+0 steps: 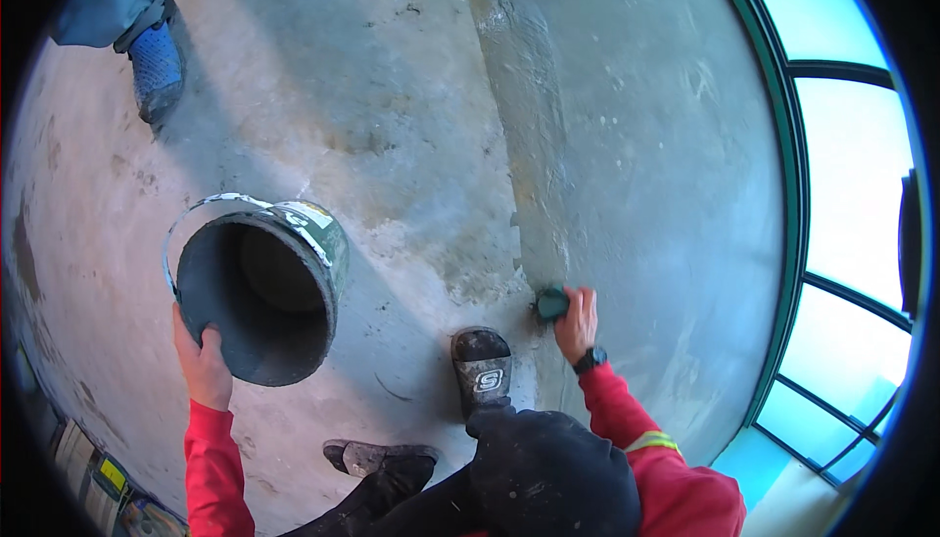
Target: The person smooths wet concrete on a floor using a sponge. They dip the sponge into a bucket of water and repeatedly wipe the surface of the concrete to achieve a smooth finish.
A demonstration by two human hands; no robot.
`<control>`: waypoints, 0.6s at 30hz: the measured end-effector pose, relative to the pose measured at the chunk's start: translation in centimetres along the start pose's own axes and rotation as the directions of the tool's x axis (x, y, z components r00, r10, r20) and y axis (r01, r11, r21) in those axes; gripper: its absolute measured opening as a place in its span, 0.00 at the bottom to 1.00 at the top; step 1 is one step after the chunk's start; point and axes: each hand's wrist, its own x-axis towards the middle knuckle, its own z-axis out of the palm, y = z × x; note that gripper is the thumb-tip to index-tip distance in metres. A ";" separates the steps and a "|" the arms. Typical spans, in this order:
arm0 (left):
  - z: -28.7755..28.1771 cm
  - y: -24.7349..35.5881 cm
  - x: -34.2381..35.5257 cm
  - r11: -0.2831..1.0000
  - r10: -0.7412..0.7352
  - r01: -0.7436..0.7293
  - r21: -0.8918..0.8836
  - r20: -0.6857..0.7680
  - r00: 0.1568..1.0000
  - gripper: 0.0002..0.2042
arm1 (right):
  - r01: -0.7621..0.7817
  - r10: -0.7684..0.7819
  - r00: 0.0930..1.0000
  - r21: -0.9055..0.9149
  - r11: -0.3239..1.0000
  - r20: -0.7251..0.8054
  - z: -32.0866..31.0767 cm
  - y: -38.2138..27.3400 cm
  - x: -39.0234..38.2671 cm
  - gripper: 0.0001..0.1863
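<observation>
A green bucket (pixel 340 248) smeared with grey tilts toward me on the left, its mouth facing my side. My left hand (pixel 204 366) is closed on its lower left rim, thumb inside. Its white-flecked handle (pixel 201 202) arcs around the far left of the mouth. Low over the floor, my right hand (pixel 578 326) grips a small, round dark green thing (pixel 551 303), perhaps a cup. It is at the near end of a rough, darker strip (pixel 534 126) running away across the floor. Whether it touches the floor I cannot tell.
The grey concrete floor (pixel 392 194) is patchy and stained. Another person's blue shoe (pixel 157 67) stands at the far left. My slide sandals (pixel 481 366) are just below the strip. Green-framed glass panels (pixel 852 185) line the right side. Various items (pixel 108 478) lie at the lower left.
</observation>
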 end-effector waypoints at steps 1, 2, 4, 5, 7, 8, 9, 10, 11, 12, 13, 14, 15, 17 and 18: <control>0.0 -0.1 0.0 0.999 0.002 -0.001 0.047 -0.015 1.000 0.27 | 0.026 -0.026 0.999 -0.001 1.000 -0.047 1.0 -0.1 3.2 0.25; -0.1 0.0 -0.1 0.999 -0.004 0.005 0.053 -0.022 1.000 0.27 | 0.040 -0.039 0.995 0.007 0.999 -0.089 2.2 -0.7 6.6 0.24; -0.3 0.8 -0.3 0.999 -0.034 0.035 -0.035 0.037 0.999 0.27 | 0.082 -0.069 0.984 0.073 0.994 -0.166 3.9 -2.2 15.0 0.23; -0.3 0.8 -0.3 0.999 -0.039 0.040 -0.035 0.028 0.999 0.27 | 0.159 -0.138 0.957 0.065 0.985 -0.256 4.8 -2.9 19.6 0.22; -0.4 0.4 -0.3 0.999 -0.033 0.033 -0.038 0.014 0.999 0.27 | 0.204 -0.174 0.926 0.055 0.977 -0.336 6.0 -4.9 28.9 0.20; -0.5 0.2 -0.4 0.999 -0.030 0.030 -0.036 0.008 1.000 0.27 | 0.221 -0.201 0.919 0.022 0.975 -0.341 6.5 -5.8 33.4 0.19; -0.3 0.1 -0.6 0.999 -0.025 0.026 -0.042 0.007 1.000 0.27 | 0.300 -0.279 0.868 -0.014 0.954 -0.411 6.5 -6.2 38.1 0.17; 0.3 0.1 -0.7 0.998 -0.022 0.023 -0.061 0.015 1.000 0.27 | 0.349 -0.349 0.837 -0.081 0.934 -0.422 6.0 -6.0 42.6 0.14; 0.0 0.0 -0.8 0.998 -0.034 0.034 -0.052 0.008 0.999 0.27 | 0.269 -0.284 0.893 -0.091 0.959 -0.348 5.7 -7.6 45.5 0.13; 0.0 0.1 -0.9 0.999 -0.026 0.026 -0.046 0.013 1.000 0.27 | 0.265 -0.302 0.901 -0.156 0.951 -0.312 4.8 -8.3 48.9 0.14; 0.2 0.3 -0.9 0.999 -0.019 0.020 -0.036 0.020 1.000 0.27 | 0.261 -0.315 0.909 -0.217 0.941 -0.272 4.3 -8.3 51.0 0.15; -0.4 0.4 -0.9 1.000 -0.015 0.015 -0.014 0.015 1.000 0.27 | 0.270 -0.318 0.910 -0.200 0.942 -0.267 4.1 -9.4 51.3 0.15; -0.7 0.6 -0.8 1.000 -0.006 0.006 0.006 0.016 1.000 0.27 | 0.268 -0.328 0.908 -0.243 0.932 -0.259 3.8 -10.0 51.4 0.17; -0.7 0.7 -0.7 1.000 0.006 -0.006 0.011 0.027 1.000 0.27 | 0.307 -0.407 0.876 -0.349 0.885 -0.260 3.3 -8.9 50.6 0.21; -0.6 0.3 -0.7 1.000 0.016 -0.016 0.013 0.018 1.000 0.27 | 0.307 -0.408 0.877 -0.357 0.882 -0.254 3.7 -7.9 49.5 0.21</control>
